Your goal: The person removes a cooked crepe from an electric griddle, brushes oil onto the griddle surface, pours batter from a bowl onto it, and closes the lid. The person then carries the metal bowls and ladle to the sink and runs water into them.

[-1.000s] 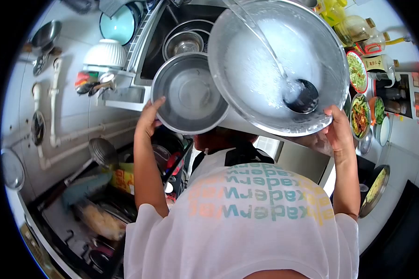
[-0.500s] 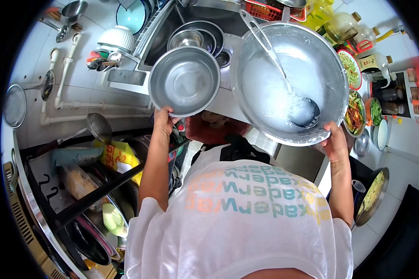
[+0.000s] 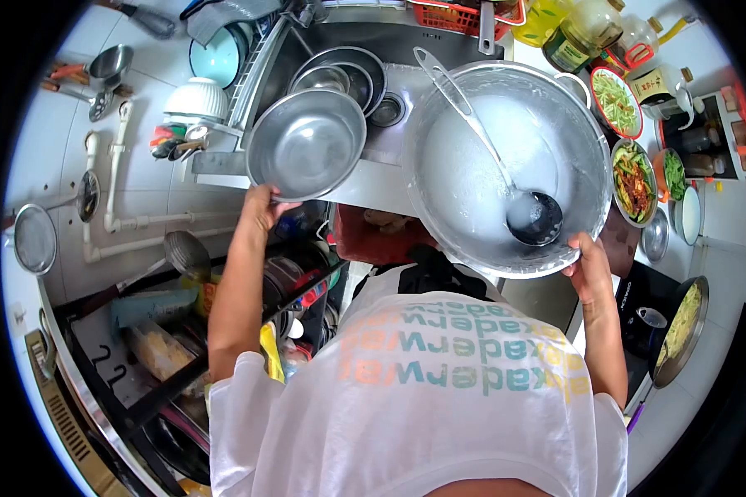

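Note:
My left hand [image 3: 263, 207] grips the near rim of a grey metal bowl [image 3: 307, 149], fingers closed on it. The bowl is tilted toward me at the front edge of the sink, with nothing visible inside but a shine. Closed on the lower right rim of a large metal basin [image 3: 429, 178] is my right hand [image 3: 588, 263]. Cloudy whitish liquid covers the basin's bottom. A ladle [image 3: 475, 124] leans inside it, its slotted handle resting over the far rim and its dark cup in the liquid.
Several nested metal bowls [image 3: 365, 60] sit in the sink [image 3: 394, 137] at the back. Dishes of cut vegetables [image 3: 634, 186] line the right counter, with a pan [image 3: 684, 331] beyond. A crowded rack [image 3: 170, 385] stands at the left. Oil bottles [image 3: 584, 37] stand at the back right.
The bowl in my left hand has shifted left, away from the basin. White froth around the ladle's cup has thinned, so more of the dark cup shows. The whole view has shifted slightly.

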### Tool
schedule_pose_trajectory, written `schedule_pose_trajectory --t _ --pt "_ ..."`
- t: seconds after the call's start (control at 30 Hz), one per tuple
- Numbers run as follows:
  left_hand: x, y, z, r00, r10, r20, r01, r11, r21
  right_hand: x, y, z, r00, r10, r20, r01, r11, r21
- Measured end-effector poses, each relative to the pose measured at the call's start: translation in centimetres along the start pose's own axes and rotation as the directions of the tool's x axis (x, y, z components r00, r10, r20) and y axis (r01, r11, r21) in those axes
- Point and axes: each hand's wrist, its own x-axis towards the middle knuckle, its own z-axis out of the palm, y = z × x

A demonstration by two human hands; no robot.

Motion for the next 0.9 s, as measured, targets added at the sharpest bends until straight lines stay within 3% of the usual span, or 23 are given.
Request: schedule_pose_trajectory --t 0.1,0.2,0.5,0.7,0.9 --pt "3.5 2.9 -0.7 0.994 0.02 -0.104 0.0 0.982 0.19 -0.2 0.4 -0.3 1.0 0.015 0.019 -0.015 1.0 0.012" --pt "6.5 5.5 -0.6 0.993 0.006 -0.121 0.026 0.966 0.257 -0.7 0.3 0.1 0.999 0.044 -0.031 -0.042 0.998 0.05" --pt "9.5 8.7 0.5 0.986 -0.069 -0.149 0.11 0.953 0.282 -0.2 0.9 0.3 0.996 0.058 -0.071 -0.054 0.997 0.063" --pt "10.6 9.8 1.2 0.988 -0.025 -0.153 0.06 0.972 0.228 -0.2 0.6 1.3 0.997 0.062 -0.042 -0.057 0.992 0.11" --pt "10.5 12.1 3.6 0.968 0.097 -0.232 -0.002 0.926 0.378 0.2 0.9 1.3 0.996 0.092 -0.016 -0.09 0.989 0.116"
